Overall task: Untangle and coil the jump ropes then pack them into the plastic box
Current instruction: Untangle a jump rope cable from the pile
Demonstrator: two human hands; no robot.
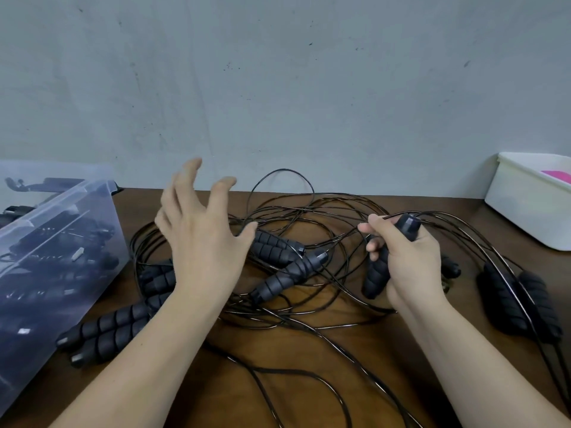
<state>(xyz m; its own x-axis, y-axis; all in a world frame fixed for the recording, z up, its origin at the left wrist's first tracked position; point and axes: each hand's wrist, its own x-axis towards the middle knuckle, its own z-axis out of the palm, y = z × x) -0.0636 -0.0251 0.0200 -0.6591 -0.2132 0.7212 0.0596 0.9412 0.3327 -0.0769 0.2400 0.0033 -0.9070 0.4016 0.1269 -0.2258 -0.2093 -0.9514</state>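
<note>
Wooden table (386, 366): right hand (408, 261) grips ribbed foam handle (378, 270).

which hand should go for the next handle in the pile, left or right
Left, probably. The left hand has an empty, open grip just above the handles in the tangled cords, while the right hand is wrapped round one handle and pinching its cord.

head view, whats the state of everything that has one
left hand, open, fingers spread over the tangle
right hand, gripping a handle
jump ropes, tangled, uncoiled on the table
plastic box, already holds dark rope handles
white bin, open, pink item inside
</note>
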